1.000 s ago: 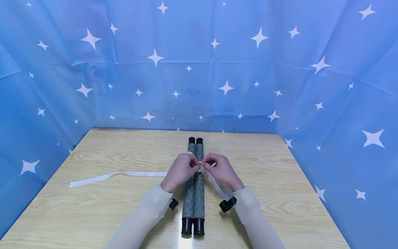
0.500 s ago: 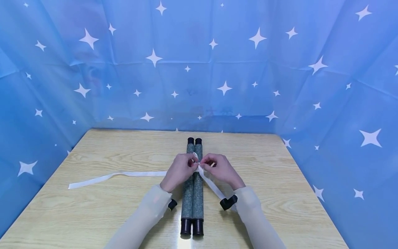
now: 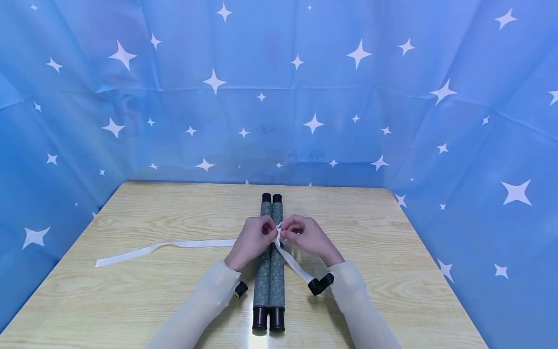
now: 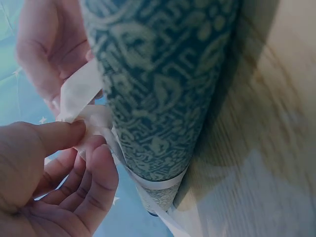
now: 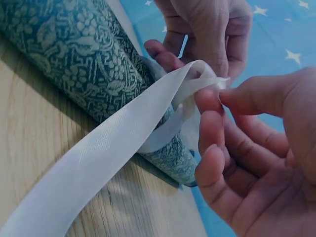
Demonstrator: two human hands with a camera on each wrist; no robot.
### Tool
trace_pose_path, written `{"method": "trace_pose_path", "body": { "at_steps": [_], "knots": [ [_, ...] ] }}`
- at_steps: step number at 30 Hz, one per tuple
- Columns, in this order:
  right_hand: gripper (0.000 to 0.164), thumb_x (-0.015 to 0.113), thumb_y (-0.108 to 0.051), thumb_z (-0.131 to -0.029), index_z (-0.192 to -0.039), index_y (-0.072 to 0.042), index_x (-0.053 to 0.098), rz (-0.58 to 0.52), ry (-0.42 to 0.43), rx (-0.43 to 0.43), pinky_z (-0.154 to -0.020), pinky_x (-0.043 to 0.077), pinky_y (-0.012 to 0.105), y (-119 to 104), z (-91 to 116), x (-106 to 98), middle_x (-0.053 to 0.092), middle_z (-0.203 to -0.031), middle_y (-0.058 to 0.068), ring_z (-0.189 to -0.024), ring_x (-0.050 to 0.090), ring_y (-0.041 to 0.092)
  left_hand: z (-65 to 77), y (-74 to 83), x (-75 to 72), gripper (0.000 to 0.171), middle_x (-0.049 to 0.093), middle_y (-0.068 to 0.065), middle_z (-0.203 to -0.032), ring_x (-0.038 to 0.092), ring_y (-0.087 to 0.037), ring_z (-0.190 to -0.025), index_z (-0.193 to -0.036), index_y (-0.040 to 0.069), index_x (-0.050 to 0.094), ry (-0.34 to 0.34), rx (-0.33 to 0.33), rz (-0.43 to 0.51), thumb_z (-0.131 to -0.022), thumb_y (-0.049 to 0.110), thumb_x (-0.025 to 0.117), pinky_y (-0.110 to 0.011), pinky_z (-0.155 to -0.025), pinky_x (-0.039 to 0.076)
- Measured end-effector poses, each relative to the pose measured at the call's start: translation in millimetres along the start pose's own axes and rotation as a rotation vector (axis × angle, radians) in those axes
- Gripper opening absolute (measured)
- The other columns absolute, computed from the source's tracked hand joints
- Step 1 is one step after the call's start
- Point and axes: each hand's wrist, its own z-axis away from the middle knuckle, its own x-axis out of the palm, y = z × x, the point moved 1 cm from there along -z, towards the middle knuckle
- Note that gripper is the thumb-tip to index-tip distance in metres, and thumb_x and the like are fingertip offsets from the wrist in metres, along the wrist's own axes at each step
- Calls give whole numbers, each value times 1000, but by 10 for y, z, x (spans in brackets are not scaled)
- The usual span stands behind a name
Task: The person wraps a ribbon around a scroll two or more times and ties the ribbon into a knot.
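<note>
Two rollers of a patterned green scroll (image 3: 263,276) with dark end knobs lie side by side on the table, pointing away from me. A white ribbon (image 5: 113,133) goes round the scroll near its far half. Above the rollers my left hand (image 3: 255,237) pinches the ribbon between thumb and forefinger. My right hand (image 3: 307,235) pinches another part of it, close to the left fingertips. One ribbon tail hangs down to the right toward the right wrist; the other stretches left across the table. How the ribbon crosses between the fingers is partly hidden.
The wooden table (image 3: 370,242) carries the scroll. Behind and at both sides hangs a blue curtain (image 3: 261,111) with white stars. A black wrist camera (image 3: 320,284) sits at the right cuff, and another shows below the left cuff.
The ribbon between my fingers has shifted: a piece now comes down in front of the rollers toward the right tail. Both hands stay nearly in place, still pinching; the view drifts slightly.
</note>
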Motion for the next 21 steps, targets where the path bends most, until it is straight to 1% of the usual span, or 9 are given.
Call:
{"method": "trace_pose_path", "body": {
  "at_steps": [3, 6, 10, 12, 14, 16, 18, 19, 21],
  "knots": [
    [15, 70, -25, -99, -110, -15, 70, -4, 4, 28, -78, 54, 33, 27, 2, -1, 76, -93, 2, -94, 71, 32, -1, -10, -8, 10, 67, 1, -75, 56, -7, -64, -86, 11, 70, 1, -11, 33, -95, 6, 68, -21, -59, 48],
    [20, 73, -31, -97, -112, -18, 72, 1, -3, 40, -75, 53, 34, 49, 2, 2, 75, -95, 0, -93, 69, 32, 4, -22, -15, 10, 66, 0, -76, 57, -8, -62, -88, 11, 70, -15, -35, 83, -96, 7, 67, -23, -57, 50],
    [16, 74, -34, -96, -107, -22, 75, 15, 2, 14, -74, 54, 36, 54, -5, 3, 75, -94, 0, -90, 68, 30, 4, -39, -46, 7, 67, -4, -78, 60, -11, -59, -93, 9, 71, -63, -73, 174, -97, 8, 67, -26, -54, 54],
    [13, 74, -33, -96, -102, -22, 76, 24, 11, -7, -74, 55, 37, 49, -10, 0, 75, -92, 0, -86, 68, 27, -4, -50, -85, 5, 67, -4, -80, 60, -12, -62, -96, 9, 72, -80, -82, 204, -97, 8, 67, -26, -56, 54],
    [10, 74, -31, -96, -99, -22, 77, 31, 14, -28, -73, 56, 37, 40, -12, 1, 75, -91, 0, -83, 68, 25, -19, -65, -140, 6, 68, -4, -83, 61, -13, -67, -98, 9, 73, -70, -96, 225, -95, 7, 67, -26, -59, 53],
    [8, 74, -30, -97, -97, -22, 77, 41, 10, -48, -72, 56, 36, 26, -13, 5, 74, -90, 0, -82, 67, 22, -34, -83, -200, 7, 70, -5, -85, 62, -13, -69, -98, 9, 73, -40, -120, 236, -95, 9, 68, -26, -62, 52],
    [6, 74, -29, -97, -97, -23, 77, 52, -1, -63, -72, 55, 34, 11, -8, 13, 74, -90, -1, -83, 67, 20, -42, -106, -256, 9, 70, -6, -86, 62, -14, -69, -98, 8, 73, -8, -177, 239, -96, 16, 69, -27, -62, 50],
    [6, 74, -28, -97, -97, -23, 77, 56, -9, -66, -72, 54, 34, 4, -5, 18, 74, -90, -1, -83, 67, 19, -43, -120, -279, 14, 69, -7, -86, 61, -15, -67, -100, 8, 71, -2, -221, 237, -96, 21, 70, -28, -61, 50],
    [5, 73, -28, -97, -97, -24, 77, 65, -21, -70, -72, 53, 33, -10, 4, 24, 73, -90, -1, -83, 66, 19, -39, -147, -313, 29, 68, -9, -86, 60, -18, -63, -108, 7, 69, -23, -325, 229, -96, 34, 72, -30, -59, 49]
  ]
}}
